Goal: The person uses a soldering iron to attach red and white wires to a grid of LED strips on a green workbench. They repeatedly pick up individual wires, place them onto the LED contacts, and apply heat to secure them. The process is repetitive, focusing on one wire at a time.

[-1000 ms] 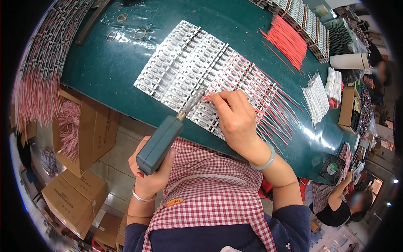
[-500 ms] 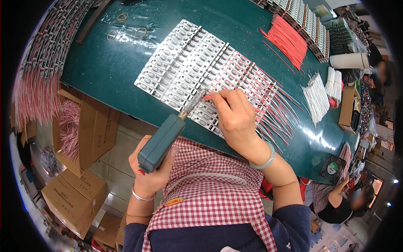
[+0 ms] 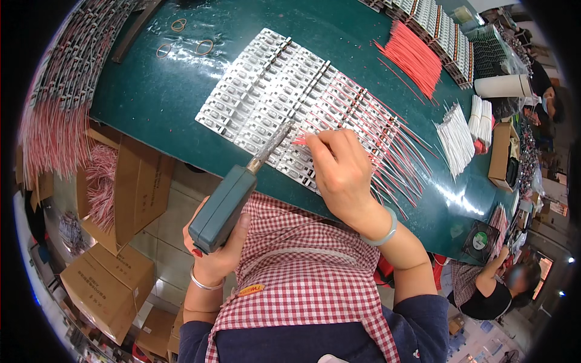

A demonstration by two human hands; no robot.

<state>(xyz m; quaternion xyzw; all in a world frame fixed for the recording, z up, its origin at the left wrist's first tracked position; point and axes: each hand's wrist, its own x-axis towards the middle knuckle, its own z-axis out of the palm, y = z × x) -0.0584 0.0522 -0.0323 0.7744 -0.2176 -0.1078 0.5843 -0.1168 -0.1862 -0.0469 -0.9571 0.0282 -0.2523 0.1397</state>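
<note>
My left hand (image 3: 219, 261) is closed round the green housing of a soldering gun (image 3: 223, 209). Its metal tip points up and right, over a panel of small white circuit boards (image 3: 260, 85) lying on the table. With thumb and forefinger my right hand (image 3: 344, 172) pinches red wires (image 3: 300, 140), close to the tip but apart from it. Other red and white wires (image 3: 402, 172) fan out to the right across the panel, beyond my right hand. My curled fingers hide how many wires I hold.
On the green table (image 3: 175, 109) lie a red wire bundle (image 3: 414, 60), white wires (image 3: 455, 142) and rubber bands (image 3: 204, 47). Wired strips (image 3: 60, 109) hang at the left edge, above cardboard boxes (image 3: 106, 290). A co-worker (image 3: 499, 284) sits at the right, near a small fan (image 3: 480, 242).
The soldering gun in my left hand has drawn back slightly left and down, its tip moving away from the pinched wires. My right hand has barely shifted.
</note>
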